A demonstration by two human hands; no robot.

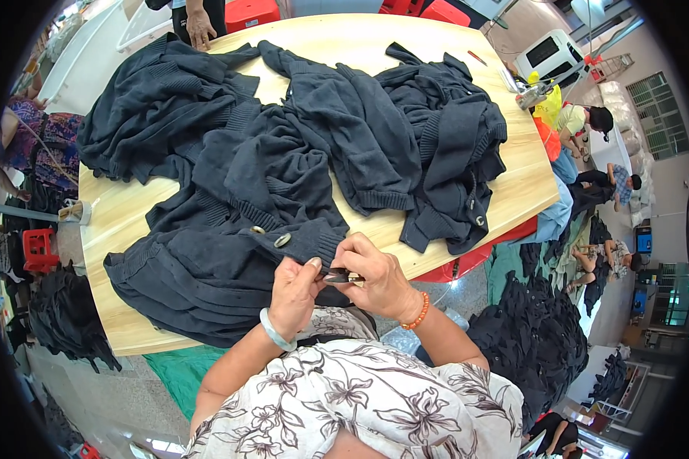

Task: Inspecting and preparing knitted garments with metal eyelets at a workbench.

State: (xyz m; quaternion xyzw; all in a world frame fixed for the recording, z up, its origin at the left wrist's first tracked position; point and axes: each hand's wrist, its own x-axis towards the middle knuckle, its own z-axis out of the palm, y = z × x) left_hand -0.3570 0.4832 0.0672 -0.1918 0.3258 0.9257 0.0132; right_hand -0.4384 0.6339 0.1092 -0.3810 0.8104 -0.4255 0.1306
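Near the table's front edge, my left hand [292,297] pinches the ribbed edge of a dark navy knit cardigan [195,277] between thumb and fingers. Large oval buttons [282,240] show on its band just above. Small dark thread snips [337,277] are gripped in my right hand [381,281], their blades beside the ribbing and my left fingertips. Whether the blades touch the knit I cannot tell. The cardigan lies bunched on the table, its lower folds close to my body.
More dark knit cardigans [352,126] lie spread over the pale wooden table [520,183]. A red pen-like item [477,58] rests at the far right. Another person's hand [200,29] touches the far left edge. Dark garments [532,336] are heaped on the right; several people work beyond.
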